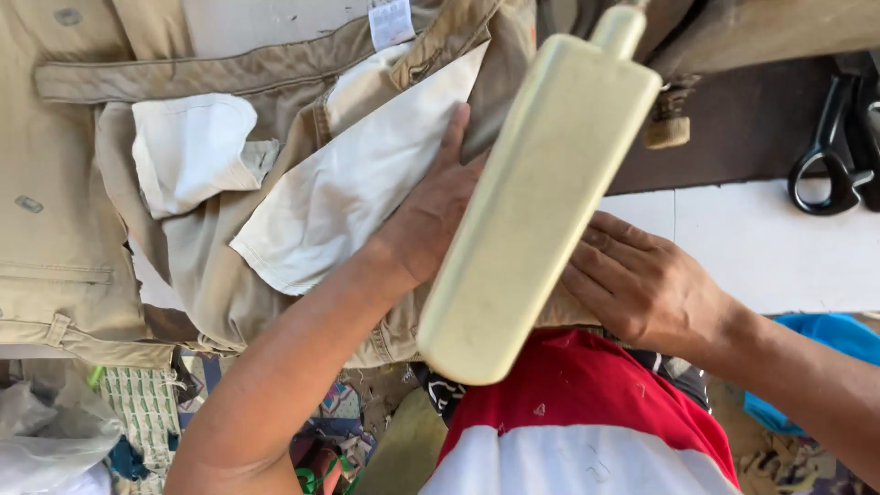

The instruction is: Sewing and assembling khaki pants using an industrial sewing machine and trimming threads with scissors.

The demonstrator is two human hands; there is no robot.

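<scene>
Looming nearest, a cream sewing-machine head (pixel 536 197) is hiding the needle while the right hand (pixel 642 284) (fingers loosely flat, gripping nothing) and the open-palmed left hand (pixel 431 215) are pressing the khaki trousers (pixel 229 275), risking a pricked fingertip.

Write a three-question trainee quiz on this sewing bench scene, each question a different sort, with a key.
1. True or false: the left hand lies flat on the white pocket lining of the khaki trousers.
2. Which thing lies at the far right of the white table? A) a ruler B) black scissors C) a thread cone
3. Fill in: the right hand sits beside the cream ______ head.

Key: 1 true; 2 B; 3 sewing machine
</scene>
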